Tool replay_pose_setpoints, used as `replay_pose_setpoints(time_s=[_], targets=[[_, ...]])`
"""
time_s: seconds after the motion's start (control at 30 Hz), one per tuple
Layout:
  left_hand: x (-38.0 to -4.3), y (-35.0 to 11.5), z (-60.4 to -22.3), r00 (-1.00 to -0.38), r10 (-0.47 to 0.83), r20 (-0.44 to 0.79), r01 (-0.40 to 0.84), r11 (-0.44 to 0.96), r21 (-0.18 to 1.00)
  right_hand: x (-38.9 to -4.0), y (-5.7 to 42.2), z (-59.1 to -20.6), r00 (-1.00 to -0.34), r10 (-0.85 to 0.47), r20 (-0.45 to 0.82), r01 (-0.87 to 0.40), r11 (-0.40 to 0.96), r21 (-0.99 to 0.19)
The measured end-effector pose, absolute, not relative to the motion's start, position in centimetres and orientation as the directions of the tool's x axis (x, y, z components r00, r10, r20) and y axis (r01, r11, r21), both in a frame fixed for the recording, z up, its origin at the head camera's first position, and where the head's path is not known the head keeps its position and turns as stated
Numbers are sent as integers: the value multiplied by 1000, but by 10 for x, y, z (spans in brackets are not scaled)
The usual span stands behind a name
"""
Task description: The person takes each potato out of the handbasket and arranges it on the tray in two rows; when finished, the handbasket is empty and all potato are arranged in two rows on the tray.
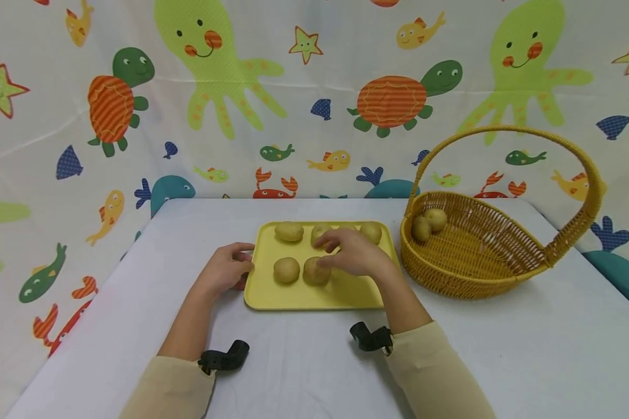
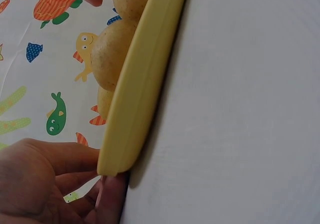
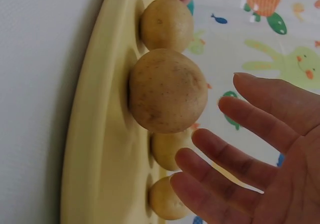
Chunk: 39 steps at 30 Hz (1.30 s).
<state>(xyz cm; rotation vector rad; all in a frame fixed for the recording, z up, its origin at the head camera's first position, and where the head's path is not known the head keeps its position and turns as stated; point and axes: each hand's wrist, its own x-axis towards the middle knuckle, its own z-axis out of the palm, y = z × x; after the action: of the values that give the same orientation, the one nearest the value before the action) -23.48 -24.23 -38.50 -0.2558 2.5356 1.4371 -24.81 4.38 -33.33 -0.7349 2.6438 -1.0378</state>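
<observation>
Several potatoes lie on a yellow tray [image 1: 356, 297], in two rows in the head view. My left hand [image 1: 226, 269] holds the tray by its left edge; in the left wrist view, fingers of the left hand [image 2: 40, 179] lie above and below the tray's corner. Over the tray hovers my right hand [image 1: 353, 251], close to the front-row potato [image 1: 314, 272]. The right wrist view shows the right hand [image 3: 270, 159] with fingers spread, apart from that potato [image 3: 167, 92] and holding nothing. Another front-row potato [image 1: 286, 270] lies to its left.
A wicker basket [image 1: 451, 285] with a tall arched handle stands right of the tray. Two potatoes [image 1: 428, 223] lie inside it at the left. A white cloth [image 1: 293, 361] covers the table, and a curtain with sea animals [image 1: 314, 87] hangs behind.
</observation>
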Motion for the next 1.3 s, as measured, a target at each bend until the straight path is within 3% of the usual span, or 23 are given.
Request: replay_pose_setpoints(time_s=[0.37,1.3], targets=[[-235,-243,-385,-961,-46,-272,-258,501,826,-245,49,-322,-882,-471,-30,-316,636,-704],[-236,-241,-385,-958,-46,-282,-266,508,819,-243,89,-295,-936,-347,61,-268,589,-762]])
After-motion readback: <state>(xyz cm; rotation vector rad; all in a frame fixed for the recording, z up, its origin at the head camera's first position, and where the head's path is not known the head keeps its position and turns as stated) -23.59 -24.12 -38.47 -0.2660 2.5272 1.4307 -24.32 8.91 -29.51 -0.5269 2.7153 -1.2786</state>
